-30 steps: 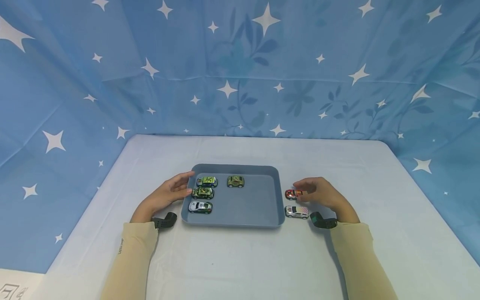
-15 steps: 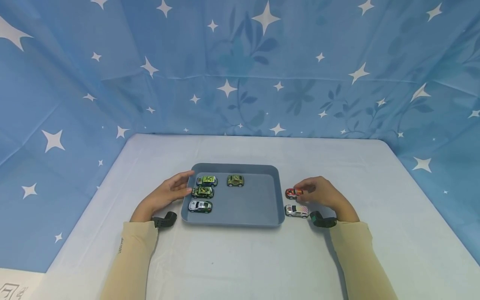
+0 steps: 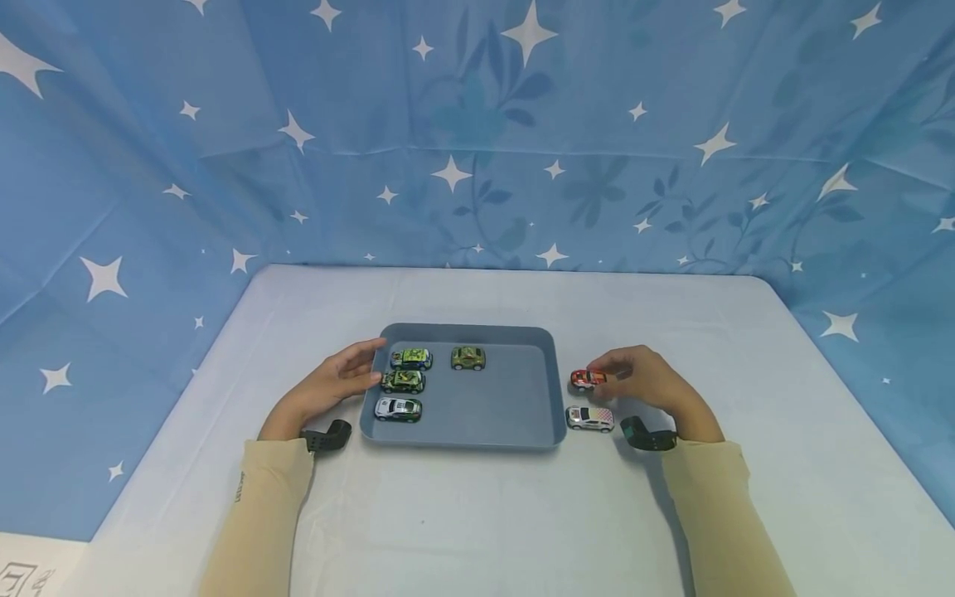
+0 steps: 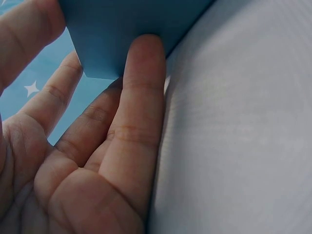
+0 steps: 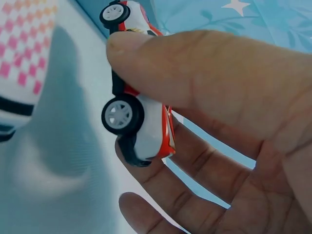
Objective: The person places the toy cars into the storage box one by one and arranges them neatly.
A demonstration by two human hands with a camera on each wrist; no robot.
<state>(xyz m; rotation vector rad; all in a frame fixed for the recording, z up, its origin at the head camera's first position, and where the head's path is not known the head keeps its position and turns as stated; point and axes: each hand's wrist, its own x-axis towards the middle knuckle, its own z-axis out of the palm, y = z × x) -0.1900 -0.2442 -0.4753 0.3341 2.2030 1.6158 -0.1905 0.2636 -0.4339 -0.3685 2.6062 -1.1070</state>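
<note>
My right hand (image 3: 643, 381) pinches a small red-and-white toy car (image 3: 588, 380) between thumb and fingers, just right of the tray. The right wrist view shows the thumb across the car's side, between its two wheels. A white toy car with a pink checked pattern (image 3: 589, 419) stands on the table nearer to me. My left hand (image 3: 328, 388) rests against the left end of the blue-grey tray (image 3: 485, 448) with extended fingers. In the left wrist view, a fingertip touches the tray's outer wall (image 4: 102, 39).
Inside the tray, a yellow-green toy car (image 3: 411, 359), a dark green patterned one (image 3: 403, 381) and a white-and-green one (image 3: 398, 410) line the left side. An olive toy car (image 3: 467, 358) stands near the back wall. A starry blue curtain (image 3: 477, 207) hangs behind the table.
My right hand has closed its fingers on the red-and-white toy car and shifted it slightly back and to the right; it looks slightly raised. The left hand has kept its place at the tray.
</note>
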